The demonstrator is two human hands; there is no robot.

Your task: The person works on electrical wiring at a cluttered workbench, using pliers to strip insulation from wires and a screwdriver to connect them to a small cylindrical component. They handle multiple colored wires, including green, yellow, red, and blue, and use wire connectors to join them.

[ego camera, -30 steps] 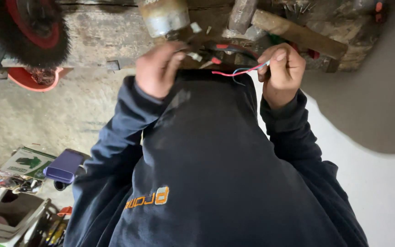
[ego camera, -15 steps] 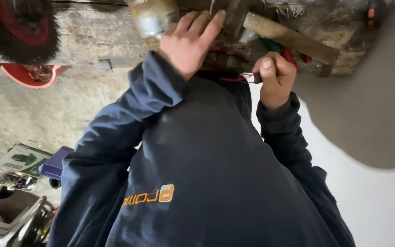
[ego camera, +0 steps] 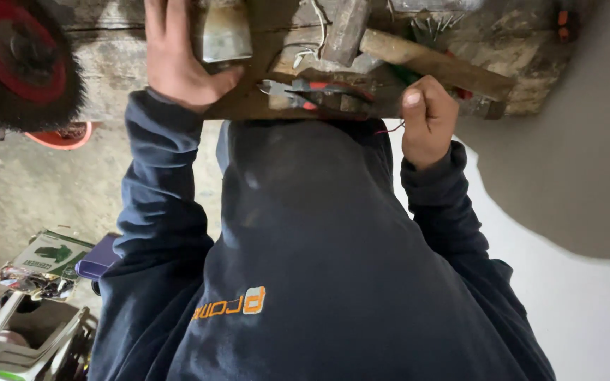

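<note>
While the left hand (ego camera: 178, 60) lies open beside a metal can (ego camera: 226, 32), the right hand (ego camera: 426, 120) pinches a red wire (ego camera: 388, 130) at the workbench (ego camera: 135, 63) edge.

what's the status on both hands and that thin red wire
Left hand open, reaching at metal can. Right hand fisted on red wire. Pliers, hammer crowd bench.

A dark navy sweatshirt is worn, covering the whole torso and both arms. Long sleeves are seen ending in ribbed cuffs at each wrist, and the fabric is creased along the arms. A small orange emblem with lettering is printed on the chest. The left hand (ego camera: 178, 60) and the right hand (ego camera: 426, 120) are left bare, without gloves.
</note>
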